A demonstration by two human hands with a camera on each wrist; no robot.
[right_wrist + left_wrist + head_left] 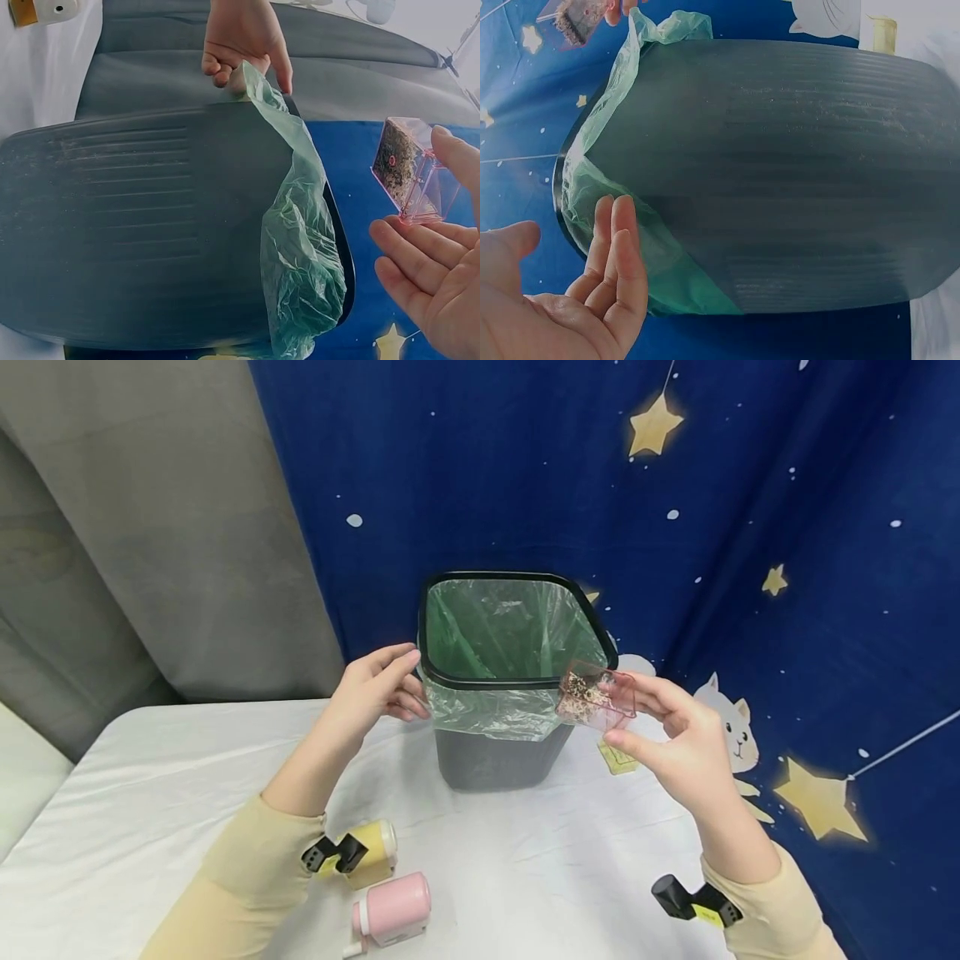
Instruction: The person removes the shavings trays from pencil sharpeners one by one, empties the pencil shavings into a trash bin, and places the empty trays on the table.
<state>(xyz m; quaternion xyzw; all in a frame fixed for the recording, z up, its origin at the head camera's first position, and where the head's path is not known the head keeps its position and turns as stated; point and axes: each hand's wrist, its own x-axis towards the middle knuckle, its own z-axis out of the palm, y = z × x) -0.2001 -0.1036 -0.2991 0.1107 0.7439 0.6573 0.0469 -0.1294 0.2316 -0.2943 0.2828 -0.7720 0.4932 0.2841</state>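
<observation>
In the head view, my right hand (678, 739) pinches a small clear pink plastic container (597, 695) between thumb and fingers. Dark and pale shavings lie in the container, which is tilted at the front right rim of a grey bin (498, 760). A thin green liner bag (487, 714) is folded over the bin's black rim. My left hand (382, 685) is at the bin's left side, its fingers loosely extended beside the liner; whether they touch it I cannot tell. The right wrist view shows thumb and fingertips on the pink container (409, 171).
On the white tablecloth (225, 743), a pink device (393, 906) and a yellow device (372, 852) lie near my left forearm. Behind the bin hangs a dark blue curtain (487, 468) with stars; a grey curtain (172, 527) is at the left.
</observation>
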